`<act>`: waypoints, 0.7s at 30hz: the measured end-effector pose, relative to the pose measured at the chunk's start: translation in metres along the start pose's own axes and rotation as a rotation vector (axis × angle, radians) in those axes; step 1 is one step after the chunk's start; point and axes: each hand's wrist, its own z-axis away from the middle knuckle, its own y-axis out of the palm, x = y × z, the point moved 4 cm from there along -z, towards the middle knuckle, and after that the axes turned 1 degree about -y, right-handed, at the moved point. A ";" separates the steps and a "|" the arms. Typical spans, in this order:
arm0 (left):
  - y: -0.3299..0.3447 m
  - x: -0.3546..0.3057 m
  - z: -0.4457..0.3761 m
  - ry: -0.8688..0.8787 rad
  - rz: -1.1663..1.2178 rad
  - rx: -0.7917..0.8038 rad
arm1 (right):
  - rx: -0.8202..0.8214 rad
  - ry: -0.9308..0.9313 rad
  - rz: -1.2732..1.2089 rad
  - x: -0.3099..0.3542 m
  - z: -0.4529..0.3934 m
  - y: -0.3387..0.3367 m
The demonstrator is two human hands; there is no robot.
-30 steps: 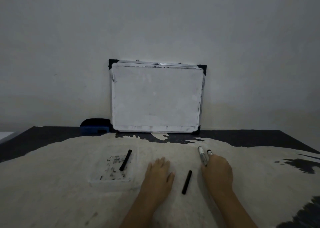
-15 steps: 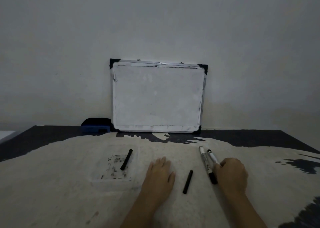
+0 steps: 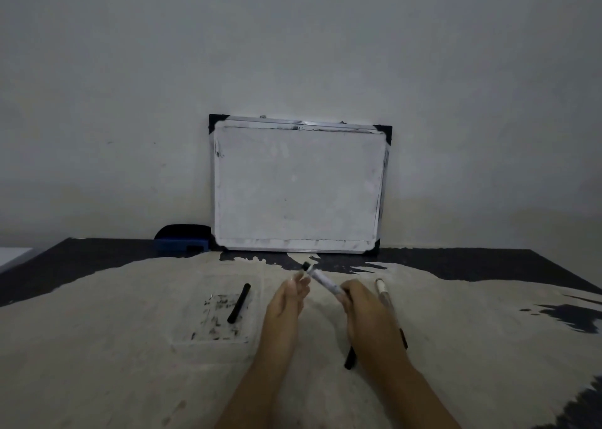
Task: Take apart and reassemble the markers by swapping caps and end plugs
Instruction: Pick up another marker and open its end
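Observation:
My right hand (image 3: 366,311) grips a white marker (image 3: 321,278) by its near end and holds it above the table, its black-tipped far end pointing up and left. My left hand (image 3: 288,301) is raised beside it, fingertips touching the marker's far part, fingers loosely apart. A second white marker (image 3: 384,295) lies on the cloth just right of my right hand. One black stick-shaped piece (image 3: 239,303) rests on a clear plastic tray (image 3: 182,337). Another black piece (image 3: 350,360) lies on the cloth, partly hidden under my right wrist.
A whiteboard (image 3: 298,187) leans against the wall at the back of the table. A blue and black eraser (image 3: 180,239) sits at its lower left. A pale cloth (image 3: 97,363) covers the dark table, whose edge shows at left and right.
My right hand picked one of the two white markers off the cloth and lifted it towards the centre. My left hand rose from flat on the table to meet the marker's far end.

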 end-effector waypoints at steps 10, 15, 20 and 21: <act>-0.002 -0.009 0.000 0.072 0.249 0.035 | 0.052 -0.073 -0.052 0.001 0.007 0.009; -0.001 -0.005 0.001 0.065 0.225 -0.093 | -0.154 -0.142 0.001 -0.002 0.007 0.004; 0.002 -0.004 0.005 0.039 0.187 -0.247 | -0.272 -0.184 0.072 -0.003 0.006 -0.004; 0.003 -0.003 0.006 0.028 0.201 -0.265 | -0.277 -0.183 0.092 -0.006 0.006 -0.004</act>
